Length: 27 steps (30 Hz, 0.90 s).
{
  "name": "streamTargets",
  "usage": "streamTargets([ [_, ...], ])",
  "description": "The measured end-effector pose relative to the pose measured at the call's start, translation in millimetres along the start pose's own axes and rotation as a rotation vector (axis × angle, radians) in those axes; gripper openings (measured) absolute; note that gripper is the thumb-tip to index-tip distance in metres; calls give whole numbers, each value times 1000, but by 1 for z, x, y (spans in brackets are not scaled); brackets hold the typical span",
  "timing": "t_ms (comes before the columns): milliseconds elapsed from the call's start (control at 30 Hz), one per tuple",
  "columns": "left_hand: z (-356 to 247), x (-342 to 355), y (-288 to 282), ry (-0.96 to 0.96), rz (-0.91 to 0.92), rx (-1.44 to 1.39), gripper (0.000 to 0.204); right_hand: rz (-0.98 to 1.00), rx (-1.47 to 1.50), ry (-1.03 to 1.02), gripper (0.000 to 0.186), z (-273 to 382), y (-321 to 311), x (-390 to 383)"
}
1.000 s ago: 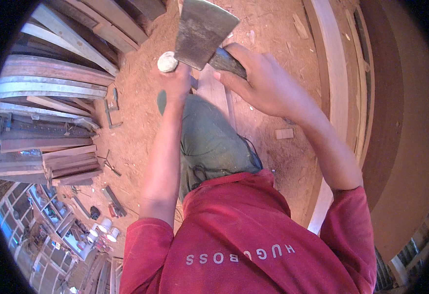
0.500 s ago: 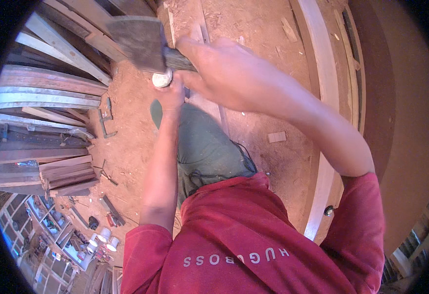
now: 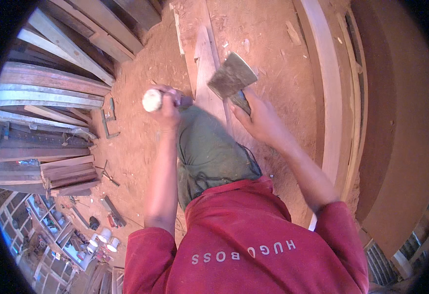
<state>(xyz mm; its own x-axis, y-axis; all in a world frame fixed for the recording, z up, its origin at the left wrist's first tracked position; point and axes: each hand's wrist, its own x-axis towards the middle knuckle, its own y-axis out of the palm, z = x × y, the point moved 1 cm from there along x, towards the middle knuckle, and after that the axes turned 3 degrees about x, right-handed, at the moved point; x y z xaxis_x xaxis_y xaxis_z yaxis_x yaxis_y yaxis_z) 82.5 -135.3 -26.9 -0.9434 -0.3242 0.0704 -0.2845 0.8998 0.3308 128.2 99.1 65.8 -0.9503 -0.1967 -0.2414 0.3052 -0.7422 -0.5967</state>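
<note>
My left hand (image 3: pixel 167 109) is closed around a chisel-like tool, whose pale round butt (image 3: pixel 151 100) faces up. Its working end is not clearly visible; a dark part shows beside my fingers, over my green-clad thigh (image 3: pixel 207 142). My right hand (image 3: pixel 266 117) grips the short dark handle of a mallet (image 3: pixel 232 76). The mallet's head is a broad grey-brown block, tilted, off to the right of the butt and apart from it. Under and beyond the mallet runs a pale wooden plank (image 3: pixel 204 63).
Stacked boards (image 3: pixel 48 90) line the left side. A metal clamp (image 3: pixel 109 117) lies on the reddish, chip-strewn ground. White cups (image 3: pixel 105 234) and a shelf of small items (image 3: pixel 60 232) stand at the lower left. A long beam (image 3: pixel 328 88) and a large brown panel (image 3: pixel 395 122) flank my right.
My right hand has swung the mallet rightward and down, away from the butt. My left hand has shifted slightly left and nearer, still holding the chisel-like tool.
</note>
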Motion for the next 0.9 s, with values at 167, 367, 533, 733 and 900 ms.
streamTargets([
  [167, 0, 24, 7, -24, 11, -25, 6, 80, -16, 240, 48, -75, 65, -27],
  [367, 10, 31, 35, 27, -30, 33, 7, 146, -105, 419, 47, -80, 100, -37],
  [533, 13, 34, 40, 62, -18, 57, 6, 196, -38, 466, 47, -73, 94, -34],
  [733, 18, 39, 32, 45, 18, 21, 2, 215, -10, 490, 49, -76, 95, -32],
  [900, 19, 38, 39, 92, 22, 76, 3, 171, -45, 450, 46, -80, 98, -34],
])
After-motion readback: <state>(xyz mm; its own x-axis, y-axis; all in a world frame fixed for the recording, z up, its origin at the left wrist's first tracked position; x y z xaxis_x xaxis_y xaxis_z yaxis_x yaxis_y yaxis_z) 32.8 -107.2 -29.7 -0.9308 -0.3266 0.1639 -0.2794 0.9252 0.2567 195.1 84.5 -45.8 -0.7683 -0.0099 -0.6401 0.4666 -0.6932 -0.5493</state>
